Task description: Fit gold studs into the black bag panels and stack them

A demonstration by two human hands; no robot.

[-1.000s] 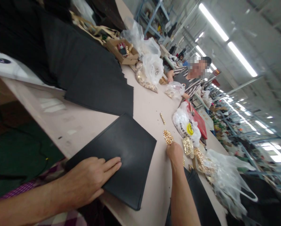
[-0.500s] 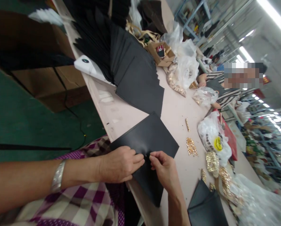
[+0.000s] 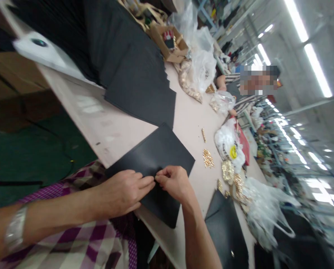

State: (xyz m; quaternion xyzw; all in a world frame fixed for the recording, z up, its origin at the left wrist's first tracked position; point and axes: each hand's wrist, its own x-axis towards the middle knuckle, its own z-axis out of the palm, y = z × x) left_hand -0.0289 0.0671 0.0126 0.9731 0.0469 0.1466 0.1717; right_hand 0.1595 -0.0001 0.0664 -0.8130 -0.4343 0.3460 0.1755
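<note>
A black leather-like sheet [image 3: 152,149] lies at the table's near edge under both of my hands. My left hand [image 3: 130,192] rests on it, fingers close together and tips pressed to the sheet's middle. My right hand [image 3: 174,183] pinches with thumb and forefinger right beside those fingertips. What sits in that pinch is too small and covered to make out. Beyond the sheet lie a small heap of gold metal pieces [image 3: 208,158] and a short row of gold pieces [image 3: 203,135].
A fanned stack of black sheets [image 3: 139,82] fills the table's far left, beside a white device [image 3: 55,56]. To the right are more black pieces [image 3: 225,228], gold fittings [image 3: 227,171] and plastic bags [image 3: 264,209]. A cardboard box [image 3: 169,45] stands farther back. Opposite, a person in stripes [image 3: 242,104] works.
The view has swung, so the table appears shifted left. My right fingertips have come up against my left fingertips, covering the small spot on the sheet that showed between them.
</note>
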